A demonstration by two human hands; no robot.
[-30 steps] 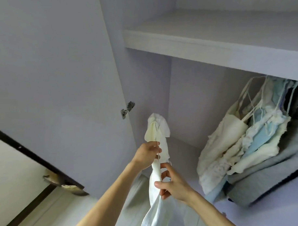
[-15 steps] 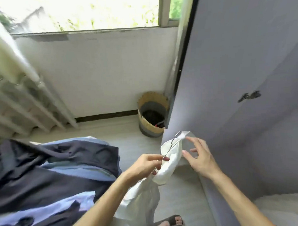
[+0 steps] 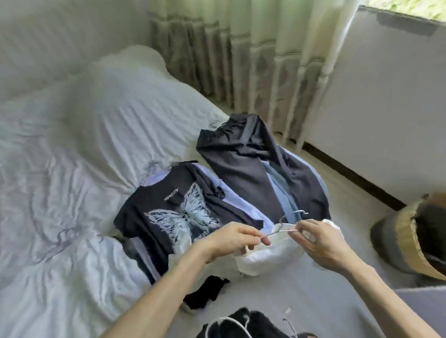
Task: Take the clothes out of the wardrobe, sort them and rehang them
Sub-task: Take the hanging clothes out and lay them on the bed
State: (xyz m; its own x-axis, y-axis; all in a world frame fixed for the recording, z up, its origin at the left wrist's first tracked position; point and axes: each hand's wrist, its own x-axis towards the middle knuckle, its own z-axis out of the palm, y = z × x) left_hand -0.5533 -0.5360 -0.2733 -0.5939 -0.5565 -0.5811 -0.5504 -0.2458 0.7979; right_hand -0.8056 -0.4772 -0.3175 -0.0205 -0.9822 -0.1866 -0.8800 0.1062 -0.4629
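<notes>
Head view: bedroom with a bed under a crumpled white sheet (image 3: 65,174), a pale pleated curtain (image 3: 263,53) behind it and a woven straw basket (image 3: 409,238) on the floor at right.

Progress, judged: removal is partly done. A black butterfly-print T-shirt (image 3: 173,213) and a dark grey long garment (image 3: 244,168) lie on the bed's near corner over pale blue pieces. More dark clothes (image 3: 247,327) lie at the bottom edge. Sorting looks barely begun and no rehanging shows. The wardrobe is out of view, so what is left inside can't be told.

Current item: a white crumpled soft garment (image 3: 265,258), bunched, hanging from a thin metal wire hanger (image 3: 277,231) and held above the floor beside the bed pile. The left hand (image 3: 232,240) has a narrow pinch grip on the hanger wire. The right hand (image 3: 320,241) pinches the wire's other end.
</notes>
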